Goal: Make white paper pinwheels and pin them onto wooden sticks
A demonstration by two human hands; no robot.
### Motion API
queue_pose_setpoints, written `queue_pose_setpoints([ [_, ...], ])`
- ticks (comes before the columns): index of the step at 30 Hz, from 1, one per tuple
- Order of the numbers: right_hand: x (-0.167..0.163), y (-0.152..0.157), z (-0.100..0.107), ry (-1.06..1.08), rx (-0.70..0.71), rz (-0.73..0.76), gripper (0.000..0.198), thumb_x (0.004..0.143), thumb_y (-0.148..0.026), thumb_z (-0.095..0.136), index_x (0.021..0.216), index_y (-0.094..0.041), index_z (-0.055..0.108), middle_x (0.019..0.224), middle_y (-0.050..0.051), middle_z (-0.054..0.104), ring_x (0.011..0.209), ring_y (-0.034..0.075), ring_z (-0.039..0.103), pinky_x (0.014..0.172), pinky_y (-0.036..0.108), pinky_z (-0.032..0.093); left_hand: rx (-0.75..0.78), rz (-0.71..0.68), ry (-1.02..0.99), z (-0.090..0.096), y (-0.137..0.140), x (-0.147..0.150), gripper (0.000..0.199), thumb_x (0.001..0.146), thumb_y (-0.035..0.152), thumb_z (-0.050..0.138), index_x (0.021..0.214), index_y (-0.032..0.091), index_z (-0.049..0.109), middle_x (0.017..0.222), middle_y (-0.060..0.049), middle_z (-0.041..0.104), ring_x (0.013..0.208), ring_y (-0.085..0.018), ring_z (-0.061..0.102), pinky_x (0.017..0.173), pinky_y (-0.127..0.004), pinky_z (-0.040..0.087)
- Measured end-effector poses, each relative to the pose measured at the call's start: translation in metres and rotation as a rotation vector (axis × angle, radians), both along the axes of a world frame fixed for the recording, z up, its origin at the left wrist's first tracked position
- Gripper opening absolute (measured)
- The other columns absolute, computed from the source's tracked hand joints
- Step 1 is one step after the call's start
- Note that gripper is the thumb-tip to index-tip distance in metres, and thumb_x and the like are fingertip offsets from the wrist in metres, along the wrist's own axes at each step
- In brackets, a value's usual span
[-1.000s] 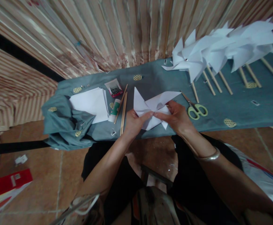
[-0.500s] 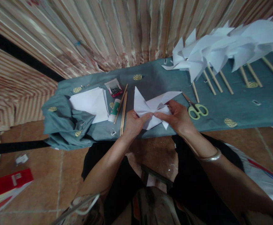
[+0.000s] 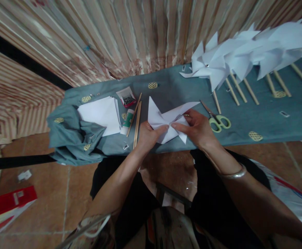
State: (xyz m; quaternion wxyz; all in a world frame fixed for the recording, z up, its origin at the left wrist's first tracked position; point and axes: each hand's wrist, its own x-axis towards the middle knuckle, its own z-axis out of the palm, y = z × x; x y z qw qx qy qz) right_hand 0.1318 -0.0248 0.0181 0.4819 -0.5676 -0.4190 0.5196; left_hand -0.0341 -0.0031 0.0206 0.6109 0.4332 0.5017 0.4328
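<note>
A white paper pinwheel (image 3: 163, 120), its corners folded in toward the middle, is held over the front part of the cloth-covered table. My left hand (image 3: 150, 135) grips its left side, the thumb pressing near the centre. From the right, my right hand (image 3: 197, 128) grips it too, thumb close to the centre and fingers partly hidden behind the paper. Green-handled scissors (image 3: 219, 123) lie just right of my right hand. Left of my left hand are thin wooden sticks (image 3: 137, 124) and a green and white glue stick (image 3: 127, 121).
A stack of white paper (image 3: 99, 116) lies at the left, with a small open box (image 3: 127, 98) of dark metal bits beside it. Several finished pinwheels (image 3: 241, 55) on sticks lie at the back right. Bunched cloth (image 3: 73, 133) covers the table's left end.
My right thumb has shifted slightly to the right, away from the left one, at the pinwheel's centre. Otherwise the hands and paper stay nearly in place.
</note>
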Motion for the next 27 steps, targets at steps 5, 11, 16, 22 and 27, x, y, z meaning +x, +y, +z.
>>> queue_pose_setpoints([
  [5, -0.0015, 0.0000, -0.0009, 0.030, -0.006, -0.027, 0.051, 0.060, -0.045, 0.088, 0.097, -0.020, 0.065, 0.081, 0.004, 0.077, 0.076, 0.025, 0.073, 0.069, 0.038, 0.059, -0.047, -0.006, 0.008, -0.0034, -0.0021, 0.0013, 0.030, 0.058, 0.027, 0.083, 0.085, 0.017, 0.076, 0.091, -0.006, 0.079, 0.086, -0.025, 0.073, 0.082, -0.037, 0.058],
  [11, -0.0026, 0.0003, 0.0009, 0.014, -0.025, -0.023, 0.049, 0.062, -0.045, 0.087, 0.098, -0.020, 0.065, 0.085, 0.005, 0.077, 0.076, 0.025, 0.073, 0.066, 0.037, 0.058, -0.034, -0.013, -0.071, -0.0022, -0.0031, 0.0022, 0.029, 0.059, 0.027, 0.085, 0.084, 0.015, 0.076, 0.088, -0.006, 0.078, 0.084, -0.026, 0.073, 0.082, -0.038, 0.057],
  [16, -0.0028, 0.0006, 0.0011, 0.037, -0.030, -0.035, 0.052, 0.059, -0.046, 0.089, 0.097, -0.021, 0.065, 0.081, 0.004, 0.077, 0.071, 0.023, 0.071, 0.061, 0.035, 0.057, -0.043, -0.026, -0.076, -0.0033, -0.0031, 0.0016, 0.030, 0.059, 0.027, 0.086, 0.084, 0.015, 0.076, 0.086, -0.006, 0.078, 0.078, -0.023, 0.072, 0.079, -0.037, 0.057],
  [22, -0.0030, 0.0015, 0.0016, 0.083, -0.017, -0.064, 0.050, 0.054, -0.042, 0.092, 0.091, -0.020, 0.066, 0.077, 0.001, 0.077, 0.065, 0.020, 0.070, 0.058, 0.032, 0.056, -0.027, -0.020, -0.078, -0.0057, -0.0026, 0.0013, 0.028, 0.059, 0.029, 0.085, 0.083, 0.016, 0.076, 0.085, -0.005, 0.078, 0.078, -0.023, 0.072, 0.078, -0.037, 0.057],
  [27, -0.0040, 0.0011, -0.0012, 0.090, 0.003, -0.060, 0.046, 0.056, -0.040, 0.092, 0.090, -0.021, 0.067, 0.076, 0.000, 0.076, 0.064, 0.020, 0.070, 0.058, 0.032, 0.058, -0.040, -0.016, -0.097, -0.0021, -0.0039, 0.0023, 0.027, 0.060, 0.028, 0.085, 0.083, 0.017, 0.077, 0.085, -0.005, 0.078, 0.077, -0.022, 0.072, 0.077, -0.035, 0.057],
])
